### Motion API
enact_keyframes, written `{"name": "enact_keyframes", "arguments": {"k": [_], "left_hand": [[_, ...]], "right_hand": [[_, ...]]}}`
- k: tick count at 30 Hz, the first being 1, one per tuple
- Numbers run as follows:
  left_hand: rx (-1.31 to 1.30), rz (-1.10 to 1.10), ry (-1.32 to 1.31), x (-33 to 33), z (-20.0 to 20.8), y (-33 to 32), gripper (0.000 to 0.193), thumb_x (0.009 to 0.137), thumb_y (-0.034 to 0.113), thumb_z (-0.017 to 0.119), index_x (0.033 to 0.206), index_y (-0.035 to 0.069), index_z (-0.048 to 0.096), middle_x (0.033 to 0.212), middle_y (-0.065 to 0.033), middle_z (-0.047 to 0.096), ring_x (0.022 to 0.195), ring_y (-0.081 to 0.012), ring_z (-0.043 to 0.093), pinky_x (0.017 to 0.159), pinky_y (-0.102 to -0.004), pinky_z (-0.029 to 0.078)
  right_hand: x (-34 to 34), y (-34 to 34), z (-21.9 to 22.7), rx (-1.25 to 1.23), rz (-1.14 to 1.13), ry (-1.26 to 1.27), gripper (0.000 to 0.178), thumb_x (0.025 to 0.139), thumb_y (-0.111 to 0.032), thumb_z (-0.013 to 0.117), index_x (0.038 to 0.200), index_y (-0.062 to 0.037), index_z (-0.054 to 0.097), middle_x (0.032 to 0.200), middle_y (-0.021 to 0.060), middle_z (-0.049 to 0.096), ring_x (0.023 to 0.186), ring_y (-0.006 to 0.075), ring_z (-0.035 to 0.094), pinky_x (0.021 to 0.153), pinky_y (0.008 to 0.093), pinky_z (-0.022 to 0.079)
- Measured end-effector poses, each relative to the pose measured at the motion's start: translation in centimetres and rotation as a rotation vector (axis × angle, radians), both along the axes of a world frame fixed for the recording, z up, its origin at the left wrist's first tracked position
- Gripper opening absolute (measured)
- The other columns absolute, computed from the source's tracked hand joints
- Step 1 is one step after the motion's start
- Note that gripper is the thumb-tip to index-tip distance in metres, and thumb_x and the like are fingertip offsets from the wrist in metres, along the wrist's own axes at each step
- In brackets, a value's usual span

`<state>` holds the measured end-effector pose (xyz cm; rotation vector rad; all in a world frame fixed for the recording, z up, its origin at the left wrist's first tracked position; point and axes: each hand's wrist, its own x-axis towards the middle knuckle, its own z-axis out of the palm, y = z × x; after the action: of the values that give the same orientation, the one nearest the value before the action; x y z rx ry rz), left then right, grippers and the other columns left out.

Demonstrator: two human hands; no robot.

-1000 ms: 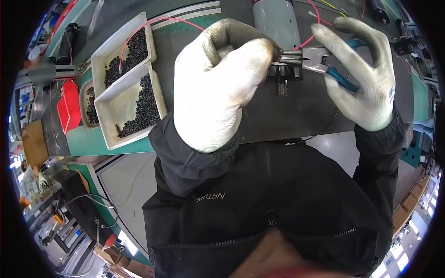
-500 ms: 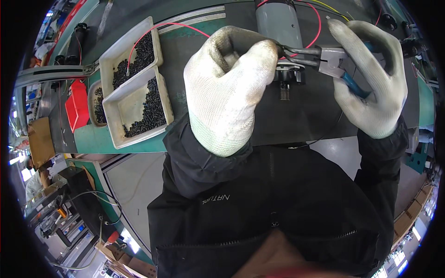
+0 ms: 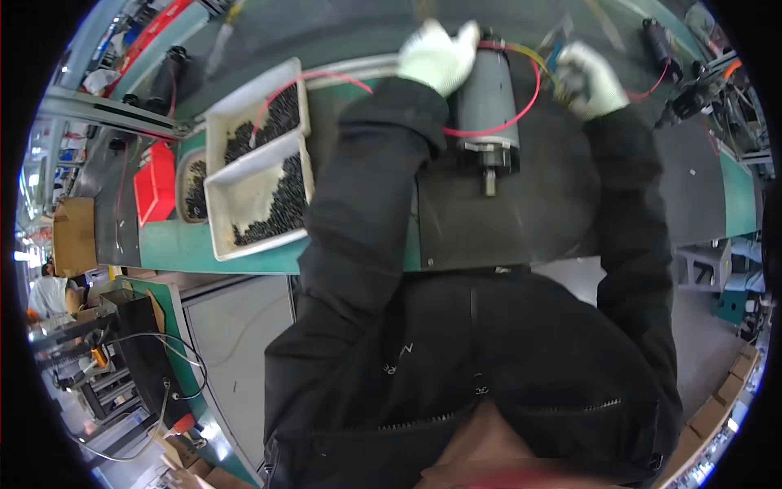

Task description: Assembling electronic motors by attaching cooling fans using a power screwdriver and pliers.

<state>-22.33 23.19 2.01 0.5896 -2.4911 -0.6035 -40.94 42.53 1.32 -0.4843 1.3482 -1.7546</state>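
Observation:
A grey cylindrical motor (image 3: 487, 94) lies on the dark mat, its metal shaft (image 3: 489, 182) pointing toward me. My left hand (image 3: 440, 61), in a white glove, is at the motor's far end. Its fingers are curled; what they hold is hidden. To the right of the motor, my gloved right hand (image 3: 593, 81) is wrapped round blue-handled pliers (image 3: 556, 55), which are blurred. A red wire (image 3: 533, 94) loops from the motor's far end down across its body. A yellow wire (image 3: 525, 50) runs from that end toward the right hand.
Two white trays (image 3: 213, 204) of small black parts stand at the left, with a small oval dish (image 3: 181, 189) and a red bin (image 3: 155, 191) beside them. Another red wire (image 3: 269, 98) hangs over the far tray. More black cylinders (image 3: 169, 81) lie farther out. A dark tool (image 3: 692, 96) is at the right.
Both hands have moved away from me, toward the motor's far end. The pliers have left the left hand's fingertips and moved with the right hand. The motor shows more fully.

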Motion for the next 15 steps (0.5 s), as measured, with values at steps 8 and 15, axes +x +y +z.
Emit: {"name": "enact_keyframes", "arguments": {"k": [8, 15], "left_hand": [[0.527, 0.129, 0.146, -1.5, 0.6, 2.5, 0.068, 0.08, 0.054, 0.064, 0.106, -0.008, 0.06, 0.103, -0.0285, 0.064, 0.1, -0.0392, 0.062, 0.088, -0.0422, 0.048], [0.377, -0.605, 0.603, 8.2, 6.2, 6.7, 0.104, 0.05, 0.022, 0.092, 0.135, -0.004, 0.037, 0.121, -0.0205, 0.056, 0.106, -0.029, 0.06, 0.094, -0.0375, 0.049]], "right_hand": [[6.1, 0.0, -2.7, -0.284, -0.075, -0.274, 0.034, 0.076, -0.006, 0.055, 0.109, -0.0065, 0.057, 0.089, 0.0017, 0.058, 0.067, 0.0104, 0.054, 0.061, 0.0211, 0.045], [13.9, 7.1, 10.3, 0.025, 0.068, 0.616, 0.05, 0.07, -0.004, 0.059, 0.118, 0.0081, 0.056, 0.104, 0.0117, 0.063, 0.085, 0.0184, 0.061, 0.077, 0.0314, 0.049]]}}
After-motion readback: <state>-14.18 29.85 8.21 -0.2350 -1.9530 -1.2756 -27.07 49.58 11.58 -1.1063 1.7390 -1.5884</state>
